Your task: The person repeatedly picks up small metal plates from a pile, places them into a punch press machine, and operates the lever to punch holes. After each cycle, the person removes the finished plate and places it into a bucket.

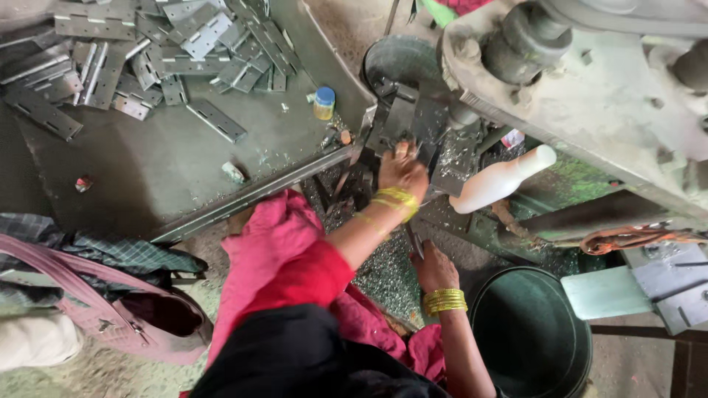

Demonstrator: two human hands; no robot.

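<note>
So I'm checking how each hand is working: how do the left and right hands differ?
The left hand is stretched forward to the dark metal press tooling, while the right hand sits low and close to the body, over the bed of metal chips. What the left hand's fingers grip is hidden; the right hand seems to hold a thin metal piece. Both wrists wear yellow bangles.

You are in a metalworking workshop. A heavy grey press machine (590, 88) stands at the far right, a pile of stamped metal hinge plates (147, 51) lies on the steel table (162, 169) at left, and metal shavings (383, 273) cover the floor.
</note>
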